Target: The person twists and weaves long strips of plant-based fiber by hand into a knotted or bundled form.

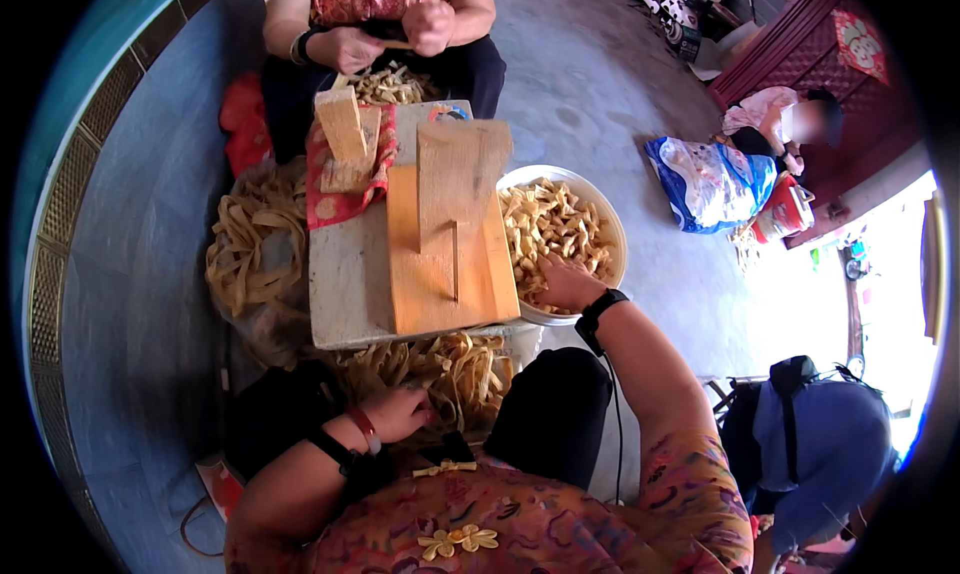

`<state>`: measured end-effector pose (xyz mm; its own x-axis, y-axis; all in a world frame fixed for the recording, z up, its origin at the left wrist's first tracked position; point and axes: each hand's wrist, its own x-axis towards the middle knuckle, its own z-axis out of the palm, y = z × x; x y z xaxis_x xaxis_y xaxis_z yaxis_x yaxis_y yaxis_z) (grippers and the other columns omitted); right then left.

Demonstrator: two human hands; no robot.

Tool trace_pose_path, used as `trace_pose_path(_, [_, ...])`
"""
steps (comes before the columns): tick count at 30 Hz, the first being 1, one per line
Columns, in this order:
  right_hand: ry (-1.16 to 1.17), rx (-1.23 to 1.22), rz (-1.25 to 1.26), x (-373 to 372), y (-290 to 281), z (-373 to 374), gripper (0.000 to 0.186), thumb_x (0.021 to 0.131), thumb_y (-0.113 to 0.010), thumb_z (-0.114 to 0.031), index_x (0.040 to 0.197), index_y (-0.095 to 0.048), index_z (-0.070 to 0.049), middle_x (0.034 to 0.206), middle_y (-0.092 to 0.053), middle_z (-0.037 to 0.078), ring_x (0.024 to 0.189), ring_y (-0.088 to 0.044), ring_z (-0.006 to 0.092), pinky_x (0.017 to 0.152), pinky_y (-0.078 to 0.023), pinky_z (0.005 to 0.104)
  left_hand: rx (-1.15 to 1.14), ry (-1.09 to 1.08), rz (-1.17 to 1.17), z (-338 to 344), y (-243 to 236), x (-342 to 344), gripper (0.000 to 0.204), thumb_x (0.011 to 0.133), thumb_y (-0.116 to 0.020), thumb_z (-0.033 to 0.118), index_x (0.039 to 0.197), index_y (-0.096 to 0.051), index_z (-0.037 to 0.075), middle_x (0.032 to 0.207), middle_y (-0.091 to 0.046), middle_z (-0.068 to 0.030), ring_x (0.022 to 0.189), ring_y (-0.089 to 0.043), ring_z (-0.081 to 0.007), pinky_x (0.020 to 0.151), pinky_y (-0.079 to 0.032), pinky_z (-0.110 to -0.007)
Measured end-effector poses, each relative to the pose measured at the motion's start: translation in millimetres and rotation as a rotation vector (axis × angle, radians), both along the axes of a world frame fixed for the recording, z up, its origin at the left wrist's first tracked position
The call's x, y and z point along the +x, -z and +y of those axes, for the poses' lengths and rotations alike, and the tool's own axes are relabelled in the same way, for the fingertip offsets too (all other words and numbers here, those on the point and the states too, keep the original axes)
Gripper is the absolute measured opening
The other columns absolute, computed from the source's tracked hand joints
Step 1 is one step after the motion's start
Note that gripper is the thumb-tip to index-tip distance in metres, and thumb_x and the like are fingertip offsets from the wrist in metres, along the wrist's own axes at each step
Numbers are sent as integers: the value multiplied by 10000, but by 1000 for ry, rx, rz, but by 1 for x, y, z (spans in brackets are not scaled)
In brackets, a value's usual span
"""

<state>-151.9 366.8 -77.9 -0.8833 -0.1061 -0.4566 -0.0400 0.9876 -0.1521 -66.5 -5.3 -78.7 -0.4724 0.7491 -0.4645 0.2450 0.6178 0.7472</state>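
Observation:
My right hand point(572, 283) reaches into a white bucket point(618, 239) at the table's right side. Its fingers are spread over a heap of small tan knotted pieces point(560, 224) and appear to hold none. Low at the left, my left hand point(396, 412) is by a pile of long flat tan strips point(465, 369), against the near side of the table. Its fingers are curled, and whatever they may hold is hidden. Between me and the person opposite stands a small pale table point(345, 284), bearing a wooden board point(415, 284) with an upright wooden block point(465, 179).
Opposite me, a person's hands point(390, 39) hold a tan strip above a heap of pieces. A smaller wooden stand point(343, 124) sits on red cloth point(325, 204). More coiled strips point(255, 234) lie left of the table. A blue-and-white bag point(710, 184) is on the floor, right.

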Motion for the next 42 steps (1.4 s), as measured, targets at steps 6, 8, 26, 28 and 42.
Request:
trace_pose_path(6, [21, -81, 372, 33, -52, 4, 452, 765, -644, -340, 1150, -620, -104, 1068, -600, 202, 996, -584, 386, 825, -492, 457, -136, 104, 126, -10, 1, 2, 269, 872, -560, 284, 937, -617, 29, 858, -643, -209, 845, -614, -395, 744, -486, -451])
trace_pose_path(8, [72, -285, 104, 36, -84, -7, 301, 814, -611, -297, 997, -674, -66, 877, -655, 103, 839, -646, 267, 740, -525, 360, -163, 80, 171, -22, -1, 11, 282, 873, -557, 296, 926, -617, 26, 852, -642, -208, 840, -612, -396, 748, -486, -448])
trace_pose_path(26, [-501, -231, 147, 56, 93, -256, 311, 775, -546, -106, 1054, -669, -46, 1341, -455, 156, 1229, -466, 305, 994, -388, 440, -109, 28, 55, -59, -18, 22, 304, 876, -526, 297, 850, -624, 10, 798, -638, -210, 803, -619, -396, 730, -487, -467])
trace_pose_path(28, [-574, -175, 52, 48, 108, -263, 307, 739, -572, -84, 1031, -669, -84, 1312, -469, 142, 1180, -494, 304, 938, -429, 434, -65, 9, 61, -62, -13, 22, 296, 880, -521, 291, 844, -621, 15, 797, -638, -208, 803, -618, -396, 727, -487, -466])
trace_pose_path(42, [-134, -887, -193, 114, 29, -212, 225, 785, -595, -44, 1010, -595, -46, 896, -637, 121, 819, -635, 247, 741, -505, 343, 272, -362, 326, -51, -34, 10, 201, 830, -624, 168, 988, -587, 48, 873, -632, -162, 832, -606, -363, 763, -486, -407])
